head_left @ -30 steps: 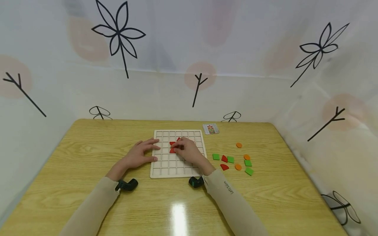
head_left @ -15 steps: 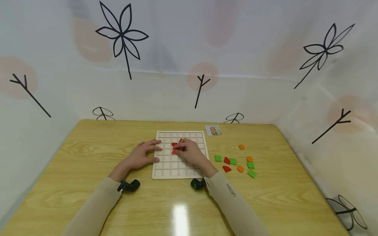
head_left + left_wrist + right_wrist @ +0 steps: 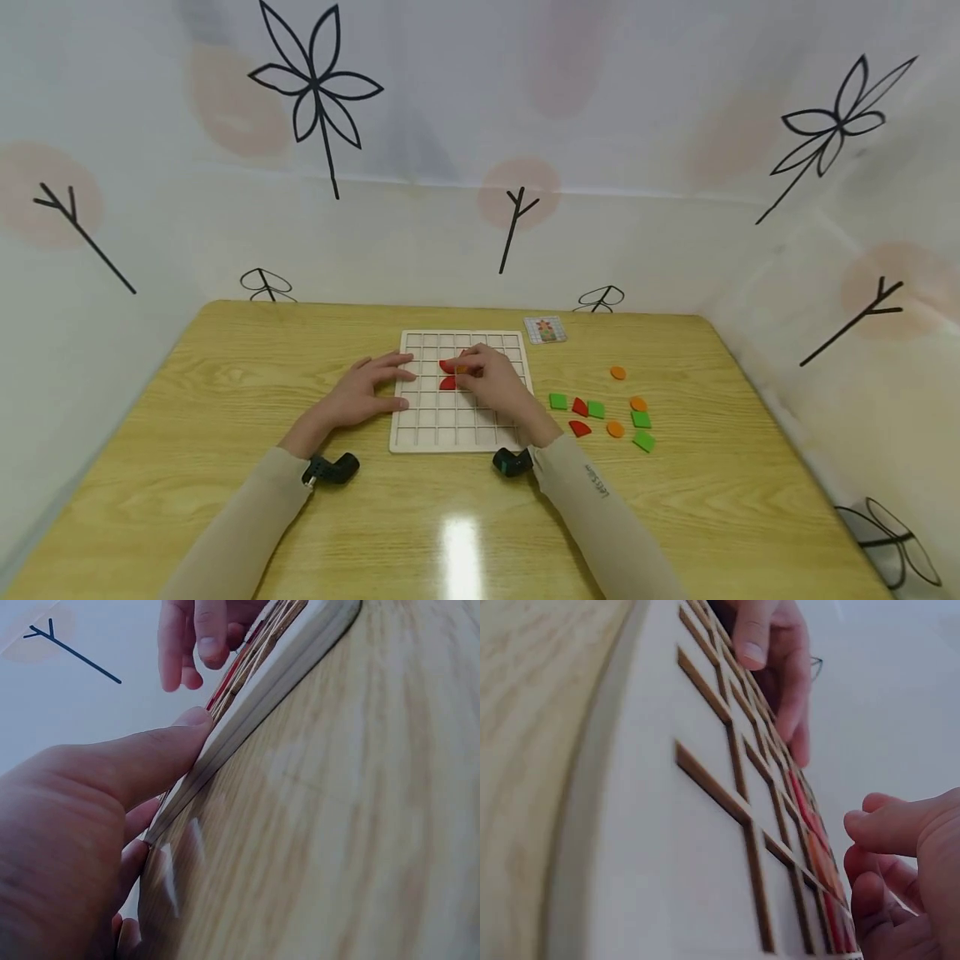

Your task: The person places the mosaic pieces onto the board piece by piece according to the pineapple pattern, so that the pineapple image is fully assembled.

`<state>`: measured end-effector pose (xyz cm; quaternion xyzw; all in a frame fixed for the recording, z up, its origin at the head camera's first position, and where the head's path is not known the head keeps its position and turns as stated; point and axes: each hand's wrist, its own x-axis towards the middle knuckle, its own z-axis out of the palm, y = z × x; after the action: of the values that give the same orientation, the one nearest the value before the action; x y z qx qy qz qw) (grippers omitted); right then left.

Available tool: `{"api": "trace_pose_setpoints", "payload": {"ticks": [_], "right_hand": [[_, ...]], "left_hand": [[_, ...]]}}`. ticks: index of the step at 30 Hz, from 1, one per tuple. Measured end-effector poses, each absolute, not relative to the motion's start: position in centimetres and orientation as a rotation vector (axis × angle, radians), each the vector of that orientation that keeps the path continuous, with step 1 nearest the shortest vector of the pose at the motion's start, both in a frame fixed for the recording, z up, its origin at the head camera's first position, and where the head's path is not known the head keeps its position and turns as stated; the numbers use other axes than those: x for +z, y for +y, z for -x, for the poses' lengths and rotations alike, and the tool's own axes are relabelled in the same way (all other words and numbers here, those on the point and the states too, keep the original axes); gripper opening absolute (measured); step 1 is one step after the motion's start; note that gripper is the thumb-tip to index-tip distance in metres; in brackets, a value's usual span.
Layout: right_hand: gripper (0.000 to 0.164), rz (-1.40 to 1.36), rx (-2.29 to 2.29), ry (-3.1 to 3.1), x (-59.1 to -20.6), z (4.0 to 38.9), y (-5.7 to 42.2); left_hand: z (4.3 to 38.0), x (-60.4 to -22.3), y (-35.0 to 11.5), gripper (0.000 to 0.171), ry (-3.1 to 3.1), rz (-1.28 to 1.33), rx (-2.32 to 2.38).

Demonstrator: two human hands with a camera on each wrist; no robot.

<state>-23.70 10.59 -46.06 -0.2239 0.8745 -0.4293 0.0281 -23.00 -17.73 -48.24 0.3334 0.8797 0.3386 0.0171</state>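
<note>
A pale wooden grid board (image 3: 428, 436) lies on the table. My left hand (image 3: 367, 390) rests at its left edge with fingers spread, the thumb (image 3: 169, 746) lying along the rim in the left wrist view. Over the middle of the board is my right hand (image 3: 497, 383), its thumb and fingers loosely bent. Nothing shows between those fingers in the right wrist view, where they stand just off the surface. Red rounded pieces (image 3: 447, 383) sit in the grid beneath them. Among these lies an orange piece (image 3: 821, 859), partly covered by the fingers in the head view.
Right of the board lie several green squares (image 3: 558, 402), orange discs (image 3: 615, 429) and two loose red pieces (image 3: 580, 428). A small card (image 3: 546, 330) printed with a picture on a grid lies beyond the board's far right corner. A patterned cloth hangs behind the table (image 3: 375, 533).
My right hand has lifted and shifted slightly off the middle of the board, so orange now shows between the red pieces. My left hand keeps its place on the edge. The head view has drifted a little.
</note>
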Motion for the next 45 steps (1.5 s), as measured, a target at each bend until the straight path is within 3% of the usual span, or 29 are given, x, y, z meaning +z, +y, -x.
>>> {"api": "trace_pose_setpoints", "payload": {"ticks": [9,26,36,45], "right_hand": [[0.025,0.647,-1.416,2.759,-45.1,24.2,15.6],[0.023,0.282,-1.143,3.074,-45.0,19.9,34.5],[0.034,0.128,-1.243,2.871,-46.3,18.8,38.4],[0.025,0.365,-1.406,2.615,-46.5,18.5,40.4]], "left_hand": [[22.8,-48.1,-17.8,0.044,2.728,-1.037,1.063],[22.9,-48.4,-17.4,0.044,2.731,-1.014,1.054],[22.8,-48.2,-17.7,0.044,2.727,-1.002,1.069],[23.1,-48.2,-17.8,0.043,2.727,-1.009,1.064]]}}
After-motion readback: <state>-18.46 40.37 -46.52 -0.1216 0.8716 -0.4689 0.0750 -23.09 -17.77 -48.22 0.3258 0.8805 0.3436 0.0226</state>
